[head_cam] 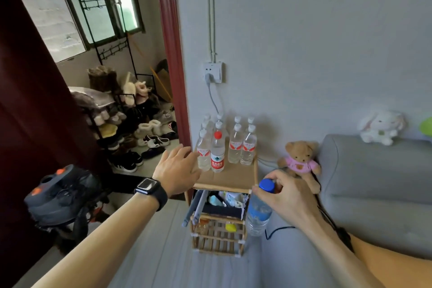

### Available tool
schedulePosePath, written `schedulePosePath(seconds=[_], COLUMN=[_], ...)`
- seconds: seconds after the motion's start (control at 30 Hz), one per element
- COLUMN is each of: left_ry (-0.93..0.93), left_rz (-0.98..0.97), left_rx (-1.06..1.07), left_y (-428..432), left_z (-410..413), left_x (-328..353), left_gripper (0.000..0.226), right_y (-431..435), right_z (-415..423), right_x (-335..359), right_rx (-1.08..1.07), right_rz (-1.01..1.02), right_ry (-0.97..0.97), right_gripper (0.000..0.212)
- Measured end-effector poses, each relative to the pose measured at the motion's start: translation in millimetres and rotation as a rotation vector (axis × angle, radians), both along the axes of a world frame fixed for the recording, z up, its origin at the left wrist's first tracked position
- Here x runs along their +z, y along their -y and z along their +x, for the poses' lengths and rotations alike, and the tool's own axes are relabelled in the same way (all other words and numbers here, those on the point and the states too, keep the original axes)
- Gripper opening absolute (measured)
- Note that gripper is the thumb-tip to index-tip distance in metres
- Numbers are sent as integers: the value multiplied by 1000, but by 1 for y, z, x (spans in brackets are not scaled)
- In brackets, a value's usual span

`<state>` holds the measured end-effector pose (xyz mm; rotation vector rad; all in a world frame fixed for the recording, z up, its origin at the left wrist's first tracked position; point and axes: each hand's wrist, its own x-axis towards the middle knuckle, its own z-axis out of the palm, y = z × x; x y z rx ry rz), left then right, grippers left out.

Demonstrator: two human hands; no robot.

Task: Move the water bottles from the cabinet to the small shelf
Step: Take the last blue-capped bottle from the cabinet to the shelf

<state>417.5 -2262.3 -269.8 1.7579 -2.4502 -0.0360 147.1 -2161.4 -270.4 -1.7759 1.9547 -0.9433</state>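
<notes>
Head-cam view, looking down at both forearms in front of a pale wall. The right hand [284,194] pinches a blue-capped bottle [258,215] at the neck, fingers and thumb curled just under the cap, with the clear body hanging below, beside the front right corner of the small shelf [226,179]. The left hand [177,168], with a watch [149,188] on the wrist, is spread flat with straight fingers and holds nothing. Its fingertips reach the left edge of the shelf top, right by the nearest bottle (can't tell if they touch).

About ten bottles [236,145] stand upright at the back of the shelf top. Most are white-capped, and one red-capped bottle [217,154] is in the front row. The front of the top is bare. A teddy bear [301,161] leans on a grey sofa [374,182] to the right.

Handling, as a judgement: the bottle looks full, so fairly heavy for a neck pinch. It is thin plastic, so the walls will give if squeezed, and it may be slick. A grip round the body approx. mid-height would be steadier for setting it down. It's tall and narrow, so a nudge to neighbours could topple them.
</notes>
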Motion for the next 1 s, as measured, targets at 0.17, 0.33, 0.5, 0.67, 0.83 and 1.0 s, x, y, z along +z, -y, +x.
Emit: schedulePosePath(seconds=[0.17, 0.33, 0.5, 0.67, 0.83, 1.0], left_ry=[0, -48, -100, -29, -76, -136], left_rz=[30, 78, 115, 94, 81, 60], left_rx=[-51, -89, -132, -181, -174, -193], left_y=[114, 210, 278, 310, 316, 317], left_z=[-26, -49, -67, -77, -80, -76], left_x=[-29, -51, -83, -103, -121, -119], left_gripper=[56, 56, 58, 60, 61, 58], right_y=[96, 177, 241, 276, 304, 310], right_z=[-6, 1, 9, 16, 20, 8], right_x=[-33, -57, -85, -102, -111, -110], right_rx=[-140, -231, -293, -340, -316, -232], right_rz=[8, 151, 180, 202, 234, 253], right_ry=[54, 7, 59, 194, 145, 100], right_gripper=[32, 32, 29, 32, 38, 44])
